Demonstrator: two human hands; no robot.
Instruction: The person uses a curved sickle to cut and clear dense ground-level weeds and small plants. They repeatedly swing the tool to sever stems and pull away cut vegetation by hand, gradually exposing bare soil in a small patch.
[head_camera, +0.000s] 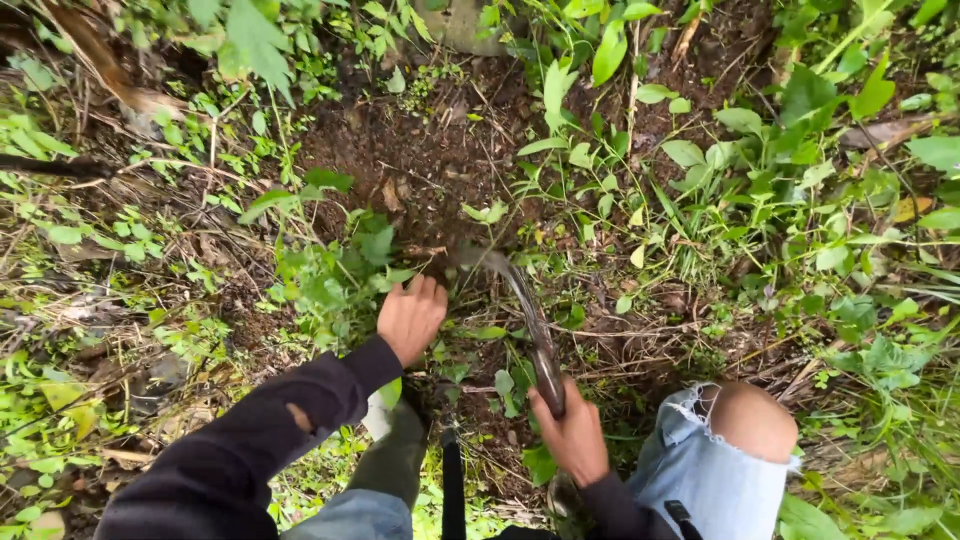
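**Weeding at a patch of bare soil**

Seen from above, crouched low over a patch of bare dark soil (430, 150) ringed by weeds.

Left hand (410, 318): just below the near edge of the soil patch, palm down, fingers curled into a clump of low green weeds (340, 275) at the patch's near-left side. Partly closed on the stems, though how tight a hold cannot be told, the fingertips being buried among the leaves. Dark sleeve (270, 430) with a small tear running back from the wrist.

Right hand (572, 435): further below the soil patch and to its right, wrapped fully round the dark handle of a sickle (530, 320). Curved blade reaching up from the fist toward the soil patch, tip blurred, ending at the patch's near edge just right of the left hand's fingers. Whether the tip touches the ground cannot be told through the blur.

Right of the sickle hand, a bare knee (752, 420) showing through torn light-blue jeans (700, 480). Between the two arms, below the soil patch, an olive-green rubber boot (395, 455).

Broad-leaved plants (760, 160) thick to the right of the soil patch; dry stalks and brown litter (120, 250) to its left.
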